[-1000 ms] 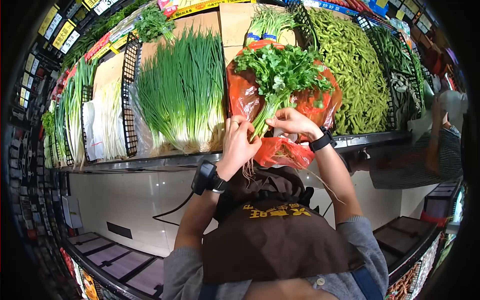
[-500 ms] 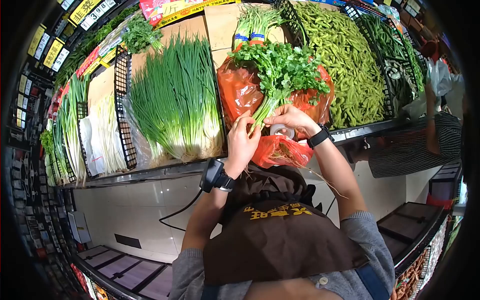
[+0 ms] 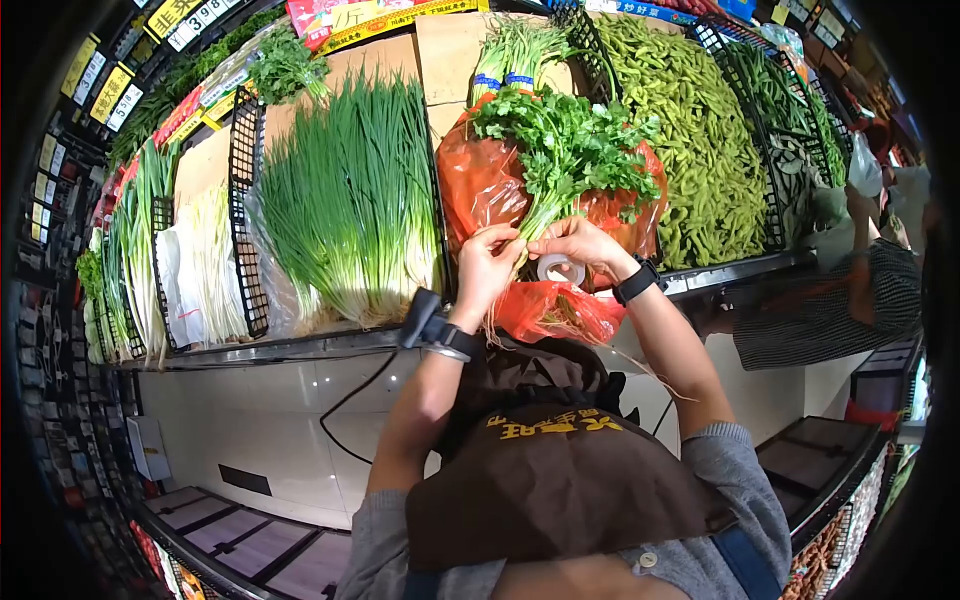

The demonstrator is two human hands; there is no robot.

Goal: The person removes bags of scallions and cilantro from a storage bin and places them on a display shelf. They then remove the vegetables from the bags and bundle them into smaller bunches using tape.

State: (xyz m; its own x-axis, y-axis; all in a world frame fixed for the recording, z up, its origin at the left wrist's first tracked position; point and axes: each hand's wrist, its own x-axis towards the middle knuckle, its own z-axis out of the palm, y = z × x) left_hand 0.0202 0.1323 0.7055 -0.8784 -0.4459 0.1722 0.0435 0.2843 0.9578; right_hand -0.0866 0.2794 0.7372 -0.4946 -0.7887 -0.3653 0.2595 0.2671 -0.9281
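A leafy bunch of cilantro (image 3: 575, 145) lies over red plastic bags (image 3: 480, 180), its stems pointing toward me. My left hand (image 3: 487, 268) is closed around the stem ends, fingertips pinched. From the right, my right hand (image 3: 580, 243) pinches the same stems, its fingertips almost touching those of my left. Just below my right hand sits a white tape roll (image 3: 561, 270). Nearer to me, a smaller red bag (image 3: 558, 312) has thin roots lying on it.
Green onions (image 3: 350, 190) fill the section to the left, and pods (image 3: 695, 140) the one to the right. Two blue-banded bunches (image 3: 520, 60) lie behind. Black mesh dividers (image 3: 245, 210) stand between sections. At the right, a person (image 3: 830, 310) in patterned clothing stands by the shelf.
Both hands have drawn closer together at the stems, and my left fingers have closed more tightly. The person at the right has shifted slightly.
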